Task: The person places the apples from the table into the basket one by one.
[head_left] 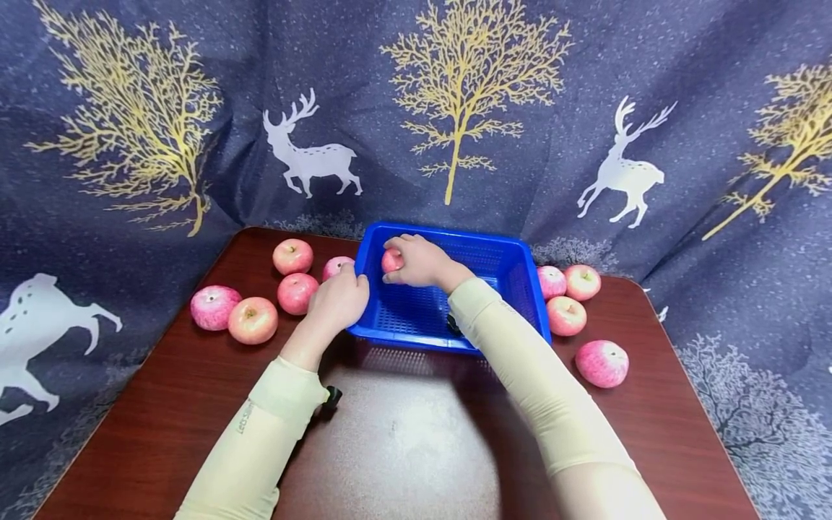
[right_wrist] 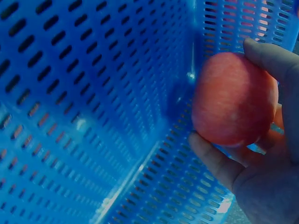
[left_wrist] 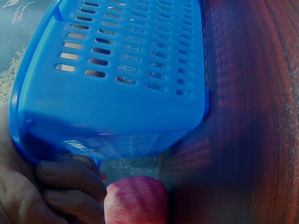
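A blue perforated plastic basket [head_left: 448, 341] stands on the brown table. Inside its left end, my right hand [head_left: 419, 261] grips a red apple [right_wrist: 233, 100], thumb on one side and fingers on the other. In the right wrist view the apple is held over the basket's slotted floor, close to a corner. My left hand [head_left: 339, 297] grips the basket's left rim, its fingers curled under the edge in the left wrist view [left_wrist: 70, 182]. Just past those fingers sits another apple [left_wrist: 136, 200] on the table, partly hidden by the hand in the head view.
Several apples lie left of the basket, among them a pale one [head_left: 253, 321] and a pink one [head_left: 216, 308]. Others sit right of it, with one apple [head_left: 601, 364] nearer the front. A dark curtain [head_left: 403, 173] with trees and deer hangs behind the table [head_left: 416, 448].
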Demonstrator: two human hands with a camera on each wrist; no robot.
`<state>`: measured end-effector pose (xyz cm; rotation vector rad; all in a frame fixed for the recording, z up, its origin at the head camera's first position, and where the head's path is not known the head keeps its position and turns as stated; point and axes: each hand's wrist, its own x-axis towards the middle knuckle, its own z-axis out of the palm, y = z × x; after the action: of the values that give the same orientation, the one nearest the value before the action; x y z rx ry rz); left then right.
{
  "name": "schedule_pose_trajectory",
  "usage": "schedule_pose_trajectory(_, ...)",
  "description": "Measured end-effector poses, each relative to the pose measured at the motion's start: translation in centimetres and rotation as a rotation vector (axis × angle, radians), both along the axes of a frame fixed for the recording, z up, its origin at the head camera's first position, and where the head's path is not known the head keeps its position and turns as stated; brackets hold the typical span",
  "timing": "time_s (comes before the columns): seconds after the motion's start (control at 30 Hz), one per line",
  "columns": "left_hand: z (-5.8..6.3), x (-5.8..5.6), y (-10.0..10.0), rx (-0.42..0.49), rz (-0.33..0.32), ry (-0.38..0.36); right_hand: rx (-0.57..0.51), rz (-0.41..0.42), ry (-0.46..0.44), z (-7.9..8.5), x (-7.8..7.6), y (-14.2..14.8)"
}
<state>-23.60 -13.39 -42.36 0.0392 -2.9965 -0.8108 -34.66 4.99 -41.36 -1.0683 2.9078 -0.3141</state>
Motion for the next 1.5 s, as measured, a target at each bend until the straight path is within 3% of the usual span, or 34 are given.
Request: schedule_pose_trajectory(1.5, 0.3, 0.3, 0.3, -0.029, -0.001, -0.016, 0.048, 0.049, 0.076, -1.7, -0.1, -0.4)
